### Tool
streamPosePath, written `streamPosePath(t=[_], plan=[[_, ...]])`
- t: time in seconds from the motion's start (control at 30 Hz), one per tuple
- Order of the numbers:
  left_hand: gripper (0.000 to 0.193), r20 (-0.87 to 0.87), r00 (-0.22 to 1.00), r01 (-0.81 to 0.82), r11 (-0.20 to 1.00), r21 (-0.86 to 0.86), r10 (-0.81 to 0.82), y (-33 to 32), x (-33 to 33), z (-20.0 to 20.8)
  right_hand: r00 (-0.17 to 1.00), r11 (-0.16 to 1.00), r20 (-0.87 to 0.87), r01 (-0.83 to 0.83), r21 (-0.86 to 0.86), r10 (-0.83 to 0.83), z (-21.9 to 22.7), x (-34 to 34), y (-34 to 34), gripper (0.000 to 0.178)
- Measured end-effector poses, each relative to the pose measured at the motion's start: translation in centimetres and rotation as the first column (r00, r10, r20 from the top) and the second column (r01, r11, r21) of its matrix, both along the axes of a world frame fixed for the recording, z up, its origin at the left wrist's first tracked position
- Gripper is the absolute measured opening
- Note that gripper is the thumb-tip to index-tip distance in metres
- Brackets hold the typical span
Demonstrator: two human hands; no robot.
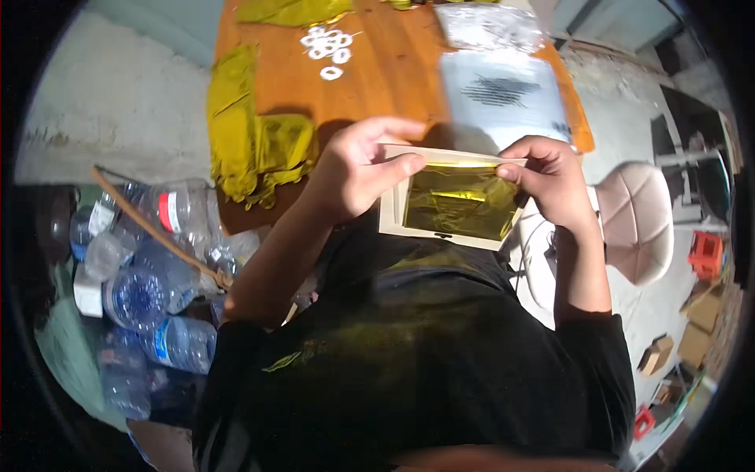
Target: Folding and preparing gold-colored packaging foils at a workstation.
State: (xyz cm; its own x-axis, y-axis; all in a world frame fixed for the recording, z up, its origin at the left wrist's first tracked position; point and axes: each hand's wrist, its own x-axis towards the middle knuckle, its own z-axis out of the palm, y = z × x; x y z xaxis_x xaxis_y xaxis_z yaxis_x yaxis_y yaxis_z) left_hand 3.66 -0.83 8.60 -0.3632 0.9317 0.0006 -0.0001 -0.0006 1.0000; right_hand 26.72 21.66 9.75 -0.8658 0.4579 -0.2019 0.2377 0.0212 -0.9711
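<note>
Cream rectangular card holder faced with glossy golden film (458, 206): held up between both hands, in front of the lap and just off the near edge of the worktop; tilted slightly, right side lower; small dark slot near the lower border.
Left hand (352, 171): gripping the upper left part of the holder, thumb laid across the front, index finger stretched out above the top edge; remaining fingers partly hidden.
Right hand (553, 177): pinching the upper right corner, thumb on the front of the film, other fingers curled around behind.
Orange-brown wooden worktop (377, 82): bearing a cluster of small white rings (324, 53), with one ring lying slightly apart, nearer the hands.
Left side of worktop: crumpled golden film packets (233, 118), drooping over the near left edge.
Right side of worktop: translucent pale plastic sheeting (464, 102) with thin dark strokes, too fine to identify; just beyond, crinkled silvery clear plastic (491, 27).
Floor, left: heap of clear plastic bottles (140, 291), crossed by a slender brown wooden stick (153, 228).
Floor, right: cream quilted chair (637, 220); farther out, red plastic stool (706, 256).
</note>
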Motion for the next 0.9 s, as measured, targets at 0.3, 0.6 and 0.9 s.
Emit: streamPosePath(t=[0.3,0.6,0.9], plan=[[0.035,-0.023,0.991,0.135,0.991,0.014,-0.134,4.1,2.6,-0.9,0.932,0.914,-0.185,0.348,0.207,-0.312,-1.9,8.4,1.7,0.008],[0.029,-0.203,0.975,-0.089,0.996,0.024,0.092,0.4,-3.3,-5.5,0.185,0.322,-0.378,0.884,-0.34,-0.907,-10.0,20.5,18.4,0.017],[0.018,-0.305,0.942,-0.181,0.978,-0.107,0.141,1.3,-6.7,-3.4,0.222,0.255,-0.128,0.884,-0.391,-0.967,-27.0,18.5,36.7,0.027]])
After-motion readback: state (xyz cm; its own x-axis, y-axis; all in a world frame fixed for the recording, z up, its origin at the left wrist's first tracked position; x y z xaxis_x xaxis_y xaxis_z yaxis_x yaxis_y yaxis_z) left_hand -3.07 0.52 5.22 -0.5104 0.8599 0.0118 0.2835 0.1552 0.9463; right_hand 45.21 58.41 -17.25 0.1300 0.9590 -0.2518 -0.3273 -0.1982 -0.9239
